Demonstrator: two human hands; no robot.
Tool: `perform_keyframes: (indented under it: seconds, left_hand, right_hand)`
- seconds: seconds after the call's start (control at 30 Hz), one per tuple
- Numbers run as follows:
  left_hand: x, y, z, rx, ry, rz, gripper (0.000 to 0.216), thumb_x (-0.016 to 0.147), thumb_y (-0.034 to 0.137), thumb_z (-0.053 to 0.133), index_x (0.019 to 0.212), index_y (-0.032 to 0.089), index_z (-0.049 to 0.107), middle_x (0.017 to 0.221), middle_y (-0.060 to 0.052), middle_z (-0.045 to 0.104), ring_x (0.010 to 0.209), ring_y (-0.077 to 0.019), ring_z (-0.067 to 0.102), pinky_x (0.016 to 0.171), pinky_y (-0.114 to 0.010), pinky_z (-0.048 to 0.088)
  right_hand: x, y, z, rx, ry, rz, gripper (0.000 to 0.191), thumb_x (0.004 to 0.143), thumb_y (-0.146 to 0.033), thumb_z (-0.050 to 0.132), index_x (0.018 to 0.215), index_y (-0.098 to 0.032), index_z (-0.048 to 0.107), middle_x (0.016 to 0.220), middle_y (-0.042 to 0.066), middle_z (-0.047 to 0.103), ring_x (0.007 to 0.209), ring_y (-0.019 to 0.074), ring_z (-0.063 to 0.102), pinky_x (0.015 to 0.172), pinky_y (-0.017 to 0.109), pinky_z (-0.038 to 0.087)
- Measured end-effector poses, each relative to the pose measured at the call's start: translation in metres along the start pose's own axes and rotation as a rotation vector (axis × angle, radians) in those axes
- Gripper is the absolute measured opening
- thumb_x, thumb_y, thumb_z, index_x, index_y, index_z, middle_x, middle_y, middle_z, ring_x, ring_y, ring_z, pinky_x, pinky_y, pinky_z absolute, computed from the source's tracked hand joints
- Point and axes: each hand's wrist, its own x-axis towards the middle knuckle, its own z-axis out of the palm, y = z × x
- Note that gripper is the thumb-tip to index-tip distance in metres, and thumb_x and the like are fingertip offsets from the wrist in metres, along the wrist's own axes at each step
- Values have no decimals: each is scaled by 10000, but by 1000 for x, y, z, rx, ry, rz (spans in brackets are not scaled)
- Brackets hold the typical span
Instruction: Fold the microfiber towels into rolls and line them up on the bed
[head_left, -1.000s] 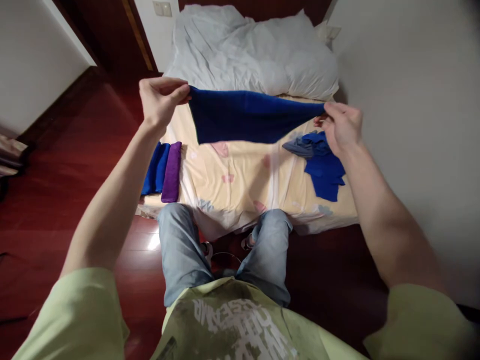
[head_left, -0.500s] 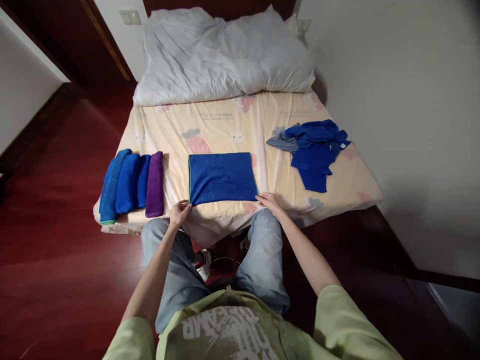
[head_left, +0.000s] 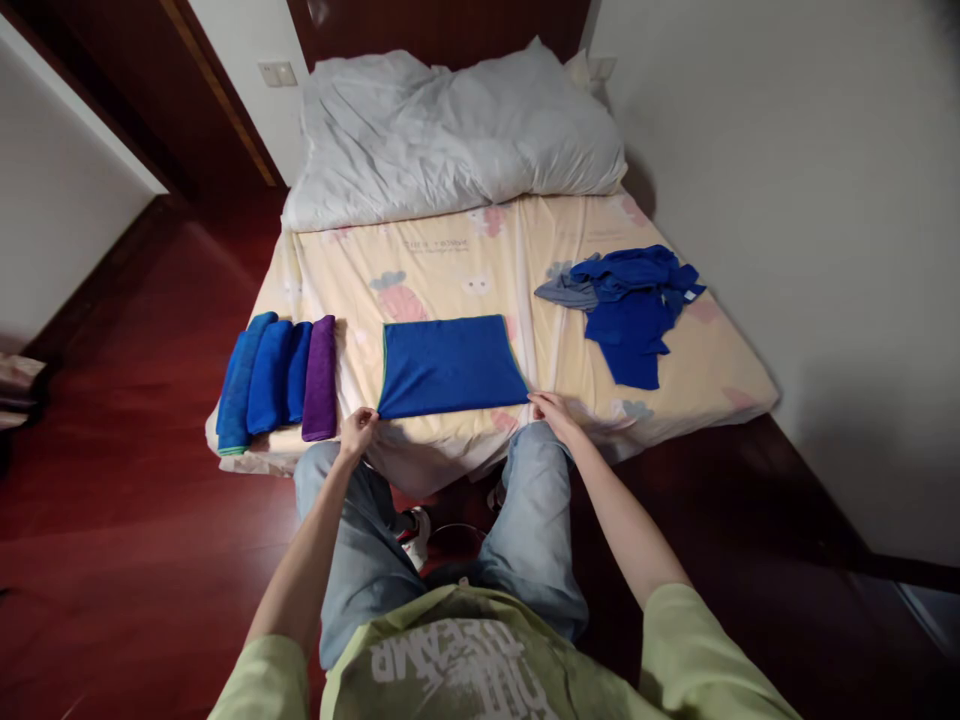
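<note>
A blue towel (head_left: 454, 367) with thin green side edging lies spread on the bed in front of me, its near edge pulled straight. My left hand (head_left: 360, 430) pinches its near left corner. At the near right corner, my right hand (head_left: 551, 407) has closed its fingers on the cloth. Left of the towel sit several rolled blue towels (head_left: 268, 378) side by side. A purple rolled towel (head_left: 319, 378) is at the right end of that row, closest to my left hand.
A heap of crumpled blue and grey cloths (head_left: 630, 300) lies on the bed's right side. Across the head of the bed is a white quilt (head_left: 457, 140). The patterned sheet (head_left: 465, 285) covers the mattress; a wall (head_left: 750, 200) runs along the right.
The towel's near edge has been drawn outward and tightened, smoothing wrinkles. My right hand has moved slightly right with its corner. The camera view has shifted a little.
</note>
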Motion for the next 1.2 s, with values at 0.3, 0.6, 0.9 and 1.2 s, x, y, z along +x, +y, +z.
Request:
perform_keyframes:
  seconds: [0.3,0.6,0.9,1.2]
  left_hand:
    - [2,-3,-6,138,-23,20,179,850,319,529,895,196,652,946,-101,764,946,-261,719,829,-313,516]
    - [-12,-20,-6,436,-67,64,317,870,304,528,1009,133,756,1097,-155,719,1047,-263,689,986,-334,514]
    - [0,-3,-14,656,-222,69,305,869,311,561,1013,182,796,1111,-141,719,1065,-283,692,918,-331,546]
    - [111,47,-21,455,-102,310,354,886,233,477,1094,133,745,1031,-118,759,892,-227,723,929,-334,551]
  right_hand:
    - [-8,0,-4,-108,-112,-52,322,711,-502,747,767,-191,684,500,-31,569,489,140,503,505,264,392]
    - [-6,5,1,-446,-76,-185,166,711,-326,627,649,-186,690,662,27,714,694,193,667,658,260,493]
    - [-7,-18,8,-1092,-100,-117,175,797,-254,670,645,-197,736,738,65,765,841,215,744,700,226,480]
    - [72,-55,29,-971,51,-377,398,918,-221,545,1277,-109,676,1197,162,730,1108,254,695,1010,366,527]
